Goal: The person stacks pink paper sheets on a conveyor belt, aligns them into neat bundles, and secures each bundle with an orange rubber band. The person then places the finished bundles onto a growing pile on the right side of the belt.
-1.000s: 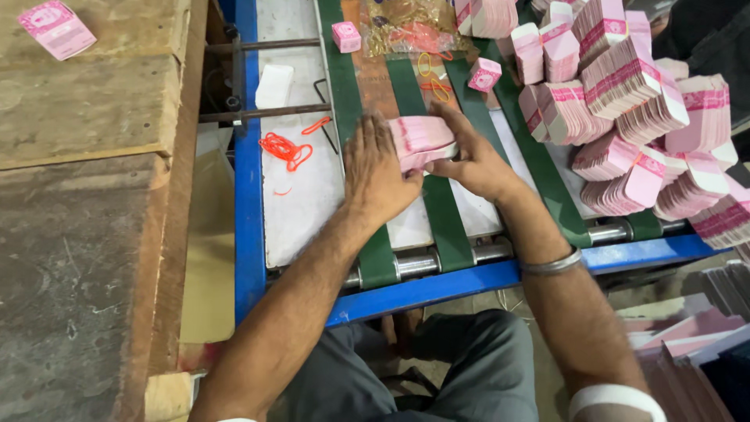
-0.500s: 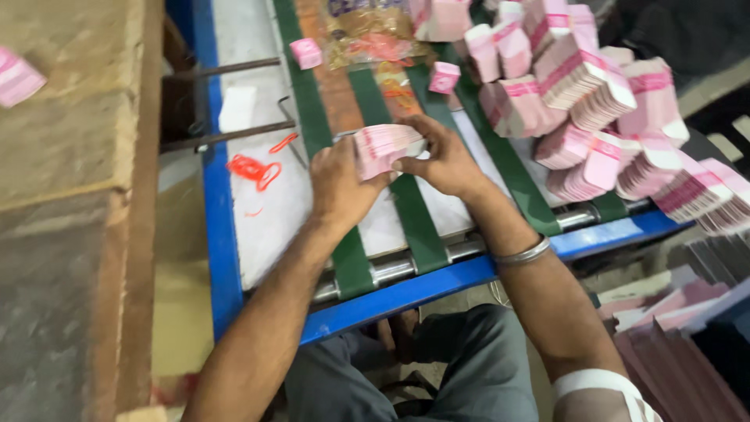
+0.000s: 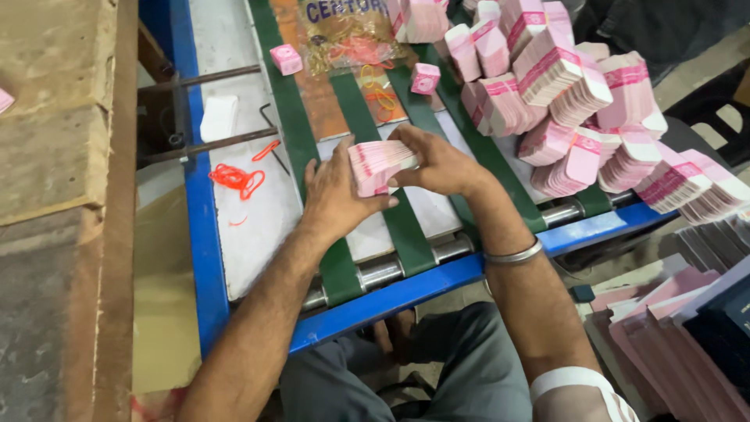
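Left hand (image 3: 337, 194) and right hand (image 3: 437, 162) pressed around a pink paper stack (image 3: 378, 166), gripped from both sides, just above the green belts (image 3: 406, 227) of the desk (image 3: 250, 227); red rubber bands (image 3: 234, 178) nearby.

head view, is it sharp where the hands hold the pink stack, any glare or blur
Head view: even, soft light; the pink stack between left hand and right hand is fairly sharp; mild shine on the metal rollers; the dark lower right corner is harder to read.

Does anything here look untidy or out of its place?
Yes. Loose red rubber bands lie scattered on the white machine bed, apart from the clear bag of bands. The banded pink paper bundles are heaped unevenly, some tilted.
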